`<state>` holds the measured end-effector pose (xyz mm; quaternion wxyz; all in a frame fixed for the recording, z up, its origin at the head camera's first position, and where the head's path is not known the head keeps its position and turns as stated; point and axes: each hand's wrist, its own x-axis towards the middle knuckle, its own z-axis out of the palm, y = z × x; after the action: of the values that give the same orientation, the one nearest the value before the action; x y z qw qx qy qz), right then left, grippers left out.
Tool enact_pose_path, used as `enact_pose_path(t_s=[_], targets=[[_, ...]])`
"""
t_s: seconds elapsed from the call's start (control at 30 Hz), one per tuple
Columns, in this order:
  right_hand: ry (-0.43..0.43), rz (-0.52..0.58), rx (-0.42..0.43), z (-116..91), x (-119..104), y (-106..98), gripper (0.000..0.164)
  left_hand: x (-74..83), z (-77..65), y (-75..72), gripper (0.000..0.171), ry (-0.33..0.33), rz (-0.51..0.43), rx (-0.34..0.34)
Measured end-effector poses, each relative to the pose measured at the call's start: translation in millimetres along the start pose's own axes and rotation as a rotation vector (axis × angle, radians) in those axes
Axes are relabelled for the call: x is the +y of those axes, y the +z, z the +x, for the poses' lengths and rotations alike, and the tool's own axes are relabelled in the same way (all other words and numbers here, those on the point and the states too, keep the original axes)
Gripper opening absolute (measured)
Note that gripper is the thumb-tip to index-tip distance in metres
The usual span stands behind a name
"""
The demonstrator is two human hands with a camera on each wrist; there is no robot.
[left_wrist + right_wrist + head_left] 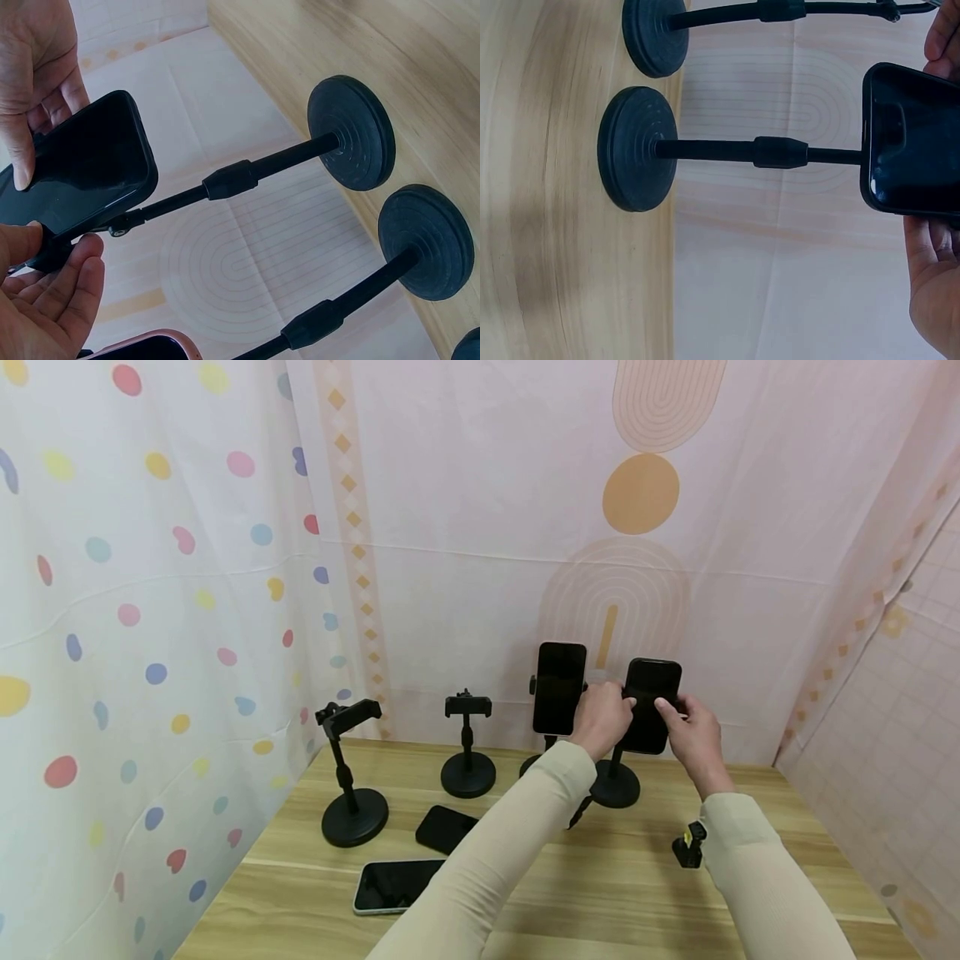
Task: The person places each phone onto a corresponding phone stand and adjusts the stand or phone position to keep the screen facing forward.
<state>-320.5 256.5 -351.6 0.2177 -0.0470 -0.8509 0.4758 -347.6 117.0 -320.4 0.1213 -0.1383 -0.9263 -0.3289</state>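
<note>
Phone (648,706) is atop the stand (615,788), one o'clock on the worktop (607,902); left hand (602,718) pinches its nine o'clock edge, right hand (696,739) its three. We'd guess light, stiff, slick, fragile: hold by side edges.

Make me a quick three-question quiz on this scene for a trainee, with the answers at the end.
1. True or false: the left hand and right hand are both at the same phone.
2. In the head view, how many phones lie visible on the table?
3. Which has no phone in its holder: a) the leftmost stand; b) the rightmost stand?
Key: 1. true; 2. two, a black one and a pale-edged one; 3. a.
</note>
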Motion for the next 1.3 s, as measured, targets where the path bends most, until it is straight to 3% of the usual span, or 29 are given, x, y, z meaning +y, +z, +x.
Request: enact_pose_path(t_s=[1.3], targets=[[0.019,0.022,-0.008,1.1,0.4,0.8,0.057,-1.0,0.8,2.1,0.024,0.015,0.011,0.013]])
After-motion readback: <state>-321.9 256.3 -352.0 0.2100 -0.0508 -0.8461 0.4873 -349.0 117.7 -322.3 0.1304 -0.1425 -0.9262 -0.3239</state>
